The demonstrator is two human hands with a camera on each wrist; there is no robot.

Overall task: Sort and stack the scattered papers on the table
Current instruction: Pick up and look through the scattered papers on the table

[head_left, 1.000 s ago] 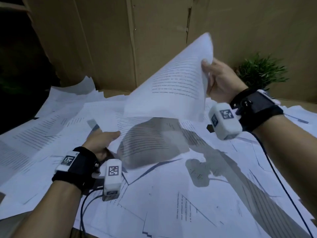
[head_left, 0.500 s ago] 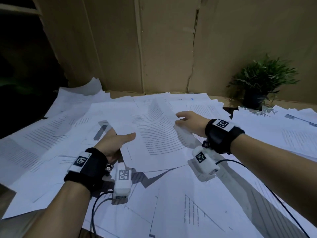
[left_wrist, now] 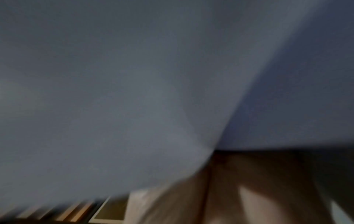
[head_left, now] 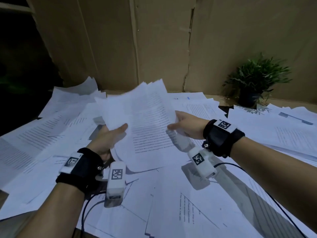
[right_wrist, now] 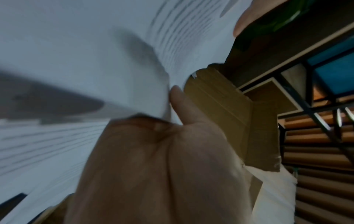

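Observation:
A thin sheaf of printed papers is held just above the table, its far end tilted up. My left hand grips its left edge, thumb on top and fingers hidden underneath. My right hand pinches the right edge. In the right wrist view my thumb presses against the papers. The left wrist view is blurred and mostly filled by paper. Many more loose printed sheets lie scattered and overlapping across the table.
A small potted plant stands at the back right among the sheets. A cardboard wall closes off the far side. Cables from the wrist cameras trail over the near papers. The table's near left corner shows bare.
My right hand brought a raised sheet down onto the papers at my left hand. Both hands now hold the sheaf together and have lifted its far end.

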